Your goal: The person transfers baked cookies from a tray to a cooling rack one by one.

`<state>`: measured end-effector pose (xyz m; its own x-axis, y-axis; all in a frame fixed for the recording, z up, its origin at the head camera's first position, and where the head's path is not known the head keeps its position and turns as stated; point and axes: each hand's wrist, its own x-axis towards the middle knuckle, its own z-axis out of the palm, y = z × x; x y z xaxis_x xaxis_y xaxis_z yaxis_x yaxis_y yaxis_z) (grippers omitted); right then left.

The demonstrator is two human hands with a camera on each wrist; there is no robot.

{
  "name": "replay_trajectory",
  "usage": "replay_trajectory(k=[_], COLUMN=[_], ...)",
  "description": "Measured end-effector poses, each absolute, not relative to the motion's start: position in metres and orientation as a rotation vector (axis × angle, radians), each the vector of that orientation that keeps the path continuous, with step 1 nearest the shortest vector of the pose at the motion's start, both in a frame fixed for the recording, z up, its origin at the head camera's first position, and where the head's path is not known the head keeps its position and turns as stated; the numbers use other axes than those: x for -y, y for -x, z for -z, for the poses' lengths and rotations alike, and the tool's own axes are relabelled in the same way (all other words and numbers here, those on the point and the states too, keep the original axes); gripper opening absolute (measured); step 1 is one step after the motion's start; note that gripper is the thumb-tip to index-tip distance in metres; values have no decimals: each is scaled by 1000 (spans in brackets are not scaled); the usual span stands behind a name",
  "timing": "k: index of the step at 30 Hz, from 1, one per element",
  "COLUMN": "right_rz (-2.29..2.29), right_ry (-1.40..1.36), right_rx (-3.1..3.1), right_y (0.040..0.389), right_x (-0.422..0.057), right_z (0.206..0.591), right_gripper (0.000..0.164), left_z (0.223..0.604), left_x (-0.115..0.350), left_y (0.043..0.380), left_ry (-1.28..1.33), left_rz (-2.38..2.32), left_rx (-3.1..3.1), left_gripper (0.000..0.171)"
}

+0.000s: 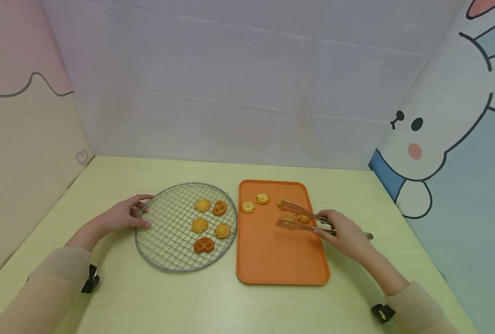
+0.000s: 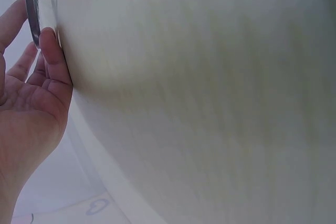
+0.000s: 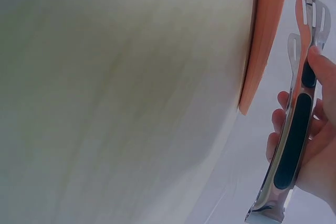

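Note:
My left hand (image 1: 124, 214) grips the left rim of a round wire cooling rack (image 1: 163, 236), fingers and thumb at its edge. Two pretzels (image 1: 203, 245), two yellow fluted cookies (image 1: 200, 225) and a swirled cookie (image 1: 222, 230) lie on the rack's right half. In my right hand (image 1: 347, 234) is a pair of metal tongs (image 3: 295, 135) with dark grips, its slotted arms apart. Their ends reach over an orange tray (image 1: 278, 264), near a fluted cookie (image 1: 289, 217) and a browner one (image 1: 304, 218). One tong arm partly covers another cookie.
Two pale cookies (image 1: 262, 199) lie at the tray's upper left. Rack and tray stand side by side, nearly touching, on a light wooden table (image 1: 180, 301). A pale back wall (image 1: 230, 93) and patterned side panels (image 1: 472, 232) enclose the table.

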<state>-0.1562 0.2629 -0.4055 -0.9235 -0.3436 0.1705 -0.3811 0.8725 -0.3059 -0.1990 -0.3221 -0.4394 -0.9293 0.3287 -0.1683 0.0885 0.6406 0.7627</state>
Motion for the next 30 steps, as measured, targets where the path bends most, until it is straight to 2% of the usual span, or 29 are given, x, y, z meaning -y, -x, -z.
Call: replay_trajectory(k=[30], right_rz=[-416], right_ry=[-559], right_rx=[2971], right_y=[157], right_x=[-256], right_z=[410], right_gripper=[42], left_z=[436], left_x=[321], left_y=[198], left_ry=[-323], left_rz=[-1173], left_rx=[-2568], left_gripper=[89])
